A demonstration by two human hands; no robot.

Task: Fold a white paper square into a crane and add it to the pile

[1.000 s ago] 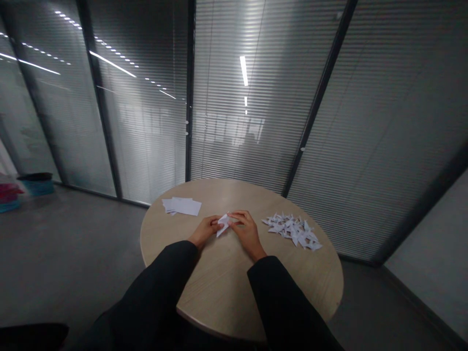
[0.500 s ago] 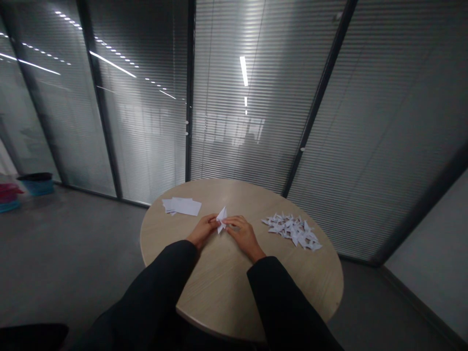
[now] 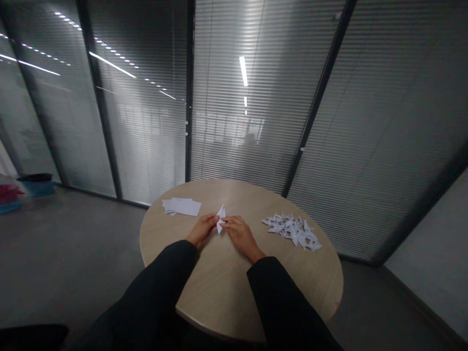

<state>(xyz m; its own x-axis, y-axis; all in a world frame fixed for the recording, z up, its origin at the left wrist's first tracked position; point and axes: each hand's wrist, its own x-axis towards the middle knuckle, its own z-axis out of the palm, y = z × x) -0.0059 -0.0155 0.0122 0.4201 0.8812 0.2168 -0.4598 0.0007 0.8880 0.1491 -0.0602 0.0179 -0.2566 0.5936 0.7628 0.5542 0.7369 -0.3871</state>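
- Two bare hands logged from my remote view: left hand and right hand, fingertips together, pinching a folded white paper piece between them, over the round wooden table.
- I note a stack of paper sheets beyond the left hand.
- I note a pile of origami figures right of the right hand.

Office interior, most likely a small meeting room. Floor-to-ceiling glass partitions with slatted blinds behind the panes, dark metal frames between panels. Round wood-veneer table at centre of view. Plain grey floor. Strip ceiling lights mirrored in the glass. Teal tub against the partition, far left.
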